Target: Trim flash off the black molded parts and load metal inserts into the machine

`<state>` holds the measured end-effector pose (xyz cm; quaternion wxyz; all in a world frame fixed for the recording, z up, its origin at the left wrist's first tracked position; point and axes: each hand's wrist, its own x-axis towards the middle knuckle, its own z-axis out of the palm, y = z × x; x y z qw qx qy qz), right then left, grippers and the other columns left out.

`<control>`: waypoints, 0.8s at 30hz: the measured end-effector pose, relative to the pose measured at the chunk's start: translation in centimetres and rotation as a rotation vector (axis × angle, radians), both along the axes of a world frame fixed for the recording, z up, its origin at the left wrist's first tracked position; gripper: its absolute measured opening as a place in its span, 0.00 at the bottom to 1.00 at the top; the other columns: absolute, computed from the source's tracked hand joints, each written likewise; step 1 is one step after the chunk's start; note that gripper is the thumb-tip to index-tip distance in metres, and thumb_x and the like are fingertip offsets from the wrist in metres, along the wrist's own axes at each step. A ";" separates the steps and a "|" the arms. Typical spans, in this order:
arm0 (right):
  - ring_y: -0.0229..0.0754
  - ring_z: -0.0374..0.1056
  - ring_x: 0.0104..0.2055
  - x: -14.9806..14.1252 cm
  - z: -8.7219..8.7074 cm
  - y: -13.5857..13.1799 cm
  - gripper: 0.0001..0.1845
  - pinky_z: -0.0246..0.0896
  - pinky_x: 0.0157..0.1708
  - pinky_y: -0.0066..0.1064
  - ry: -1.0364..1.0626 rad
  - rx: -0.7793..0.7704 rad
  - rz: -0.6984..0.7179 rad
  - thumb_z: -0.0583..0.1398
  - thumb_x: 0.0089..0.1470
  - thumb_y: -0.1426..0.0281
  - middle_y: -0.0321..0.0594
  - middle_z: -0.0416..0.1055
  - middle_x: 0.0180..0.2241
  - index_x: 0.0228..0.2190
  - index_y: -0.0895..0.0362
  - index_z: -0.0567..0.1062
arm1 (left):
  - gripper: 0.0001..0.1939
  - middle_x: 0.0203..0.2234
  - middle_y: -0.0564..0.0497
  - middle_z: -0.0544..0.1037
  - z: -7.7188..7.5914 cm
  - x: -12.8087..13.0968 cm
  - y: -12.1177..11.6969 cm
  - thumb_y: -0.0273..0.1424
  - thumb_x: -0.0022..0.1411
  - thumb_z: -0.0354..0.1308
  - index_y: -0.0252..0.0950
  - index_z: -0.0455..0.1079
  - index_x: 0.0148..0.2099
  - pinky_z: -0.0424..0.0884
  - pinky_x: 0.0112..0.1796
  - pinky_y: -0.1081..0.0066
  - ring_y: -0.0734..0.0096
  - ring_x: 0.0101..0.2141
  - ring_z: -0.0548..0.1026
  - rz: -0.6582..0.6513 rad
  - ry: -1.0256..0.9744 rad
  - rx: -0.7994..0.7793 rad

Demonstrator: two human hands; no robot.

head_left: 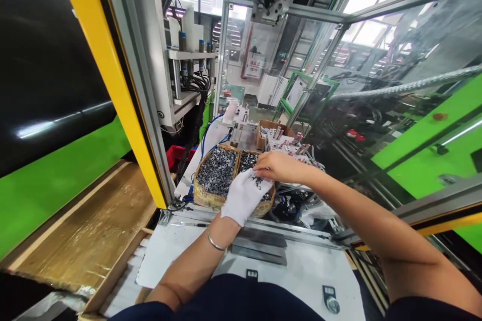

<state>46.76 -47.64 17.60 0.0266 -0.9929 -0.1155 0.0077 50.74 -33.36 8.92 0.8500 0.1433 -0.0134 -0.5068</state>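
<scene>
My left hand [246, 195], in a white glove, is cupped palm up over the right-hand box [266, 206]. Several small dark metal parts [259, 184] lie in its palm. Bare and pinched, my right hand [277, 166] reaches in from the right, its fingertips at the gloved hand's fingers and the parts. What those fingertips hold is too small to make out. More small dark pieces [247, 160] fill the box beneath, partly hidden by both hands. Beside it, to the left, a taped box [209, 199] is full of small ring-shaped metal parts [216, 170].
A fixture plate with metal posts [289, 148] stands right of the boxes, with a cardboard box [259, 138] behind. An aluminium rail [301, 233] crosses in front. Two small black-and-metal pieces, one a latch-like part [330, 300], lie on the white table [196, 246]. A yellow-edged frame [124, 95] rises at left.
</scene>
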 end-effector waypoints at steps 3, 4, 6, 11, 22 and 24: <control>0.42 0.72 0.37 -0.8 -1.2 2.3 0.12 0.59 0.36 0.29 -0.003 -0.071 -0.028 0.57 0.58 0.71 0.43 0.78 0.32 0.31 0.57 0.81 | 0.10 0.35 0.44 0.81 -0.4 -0.4 -0.5 0.20 0.60 0.52 0.30 0.73 0.41 0.72 0.51 0.63 0.67 0.42 0.79 0.045 -0.047 0.036; 0.42 0.72 0.37 -0.9 -1.5 2.6 0.12 0.59 0.35 0.29 0.001 -0.087 -0.063 0.57 0.57 0.72 0.44 0.78 0.33 0.30 0.57 0.81 | 0.11 0.36 0.43 0.81 -0.6 -0.5 -0.7 0.20 0.60 0.52 0.30 0.73 0.42 0.72 0.52 0.62 0.66 0.43 0.79 0.037 -0.032 0.048; 0.42 0.72 0.35 -1.2 -1.9 2.8 0.10 0.59 0.33 0.29 0.029 -0.083 -0.142 0.58 0.54 0.73 0.45 0.79 0.33 0.30 0.58 0.81 | 0.11 0.38 0.41 0.81 -1.0 -0.8 -1.0 0.21 0.61 0.51 0.29 0.73 0.43 0.72 0.52 0.60 0.63 0.45 0.78 0.013 -0.002 0.056; 0.39 0.71 0.29 -1.5 -1.1 1.8 0.09 0.60 0.30 0.26 0.000 0.131 -0.354 0.59 0.46 0.76 0.39 0.78 0.28 0.28 0.58 0.80 | 0.09 0.40 0.40 0.81 -1.2 -1.2 -1.1 0.21 0.60 0.56 0.29 0.74 0.43 0.72 0.53 0.59 0.59 0.48 0.78 0.038 -0.055 0.052; 0.38 0.72 0.29 0.0 1.1 -9.5 0.10 0.65 0.31 0.24 -0.202 0.133 -0.746 0.60 0.42 0.74 0.36 0.78 0.25 0.26 0.58 0.82 | 0.05 0.34 0.39 0.81 -0.9 -1.0 -0.9 0.19 0.63 0.54 0.26 0.72 0.38 0.77 0.45 0.67 0.66 0.37 0.82 0.052 0.037 0.167; 0.38 0.72 0.27 0.0 0.5 -10.6 0.09 0.65 0.29 0.24 -0.158 0.125 -0.754 0.60 0.41 0.75 0.34 0.77 0.22 0.24 0.57 0.82 | 0.05 0.35 0.39 0.81 -0.8 -1.0 -0.6 0.20 0.64 0.55 0.27 0.73 0.37 0.78 0.43 0.69 0.68 0.36 0.81 0.042 0.023 0.162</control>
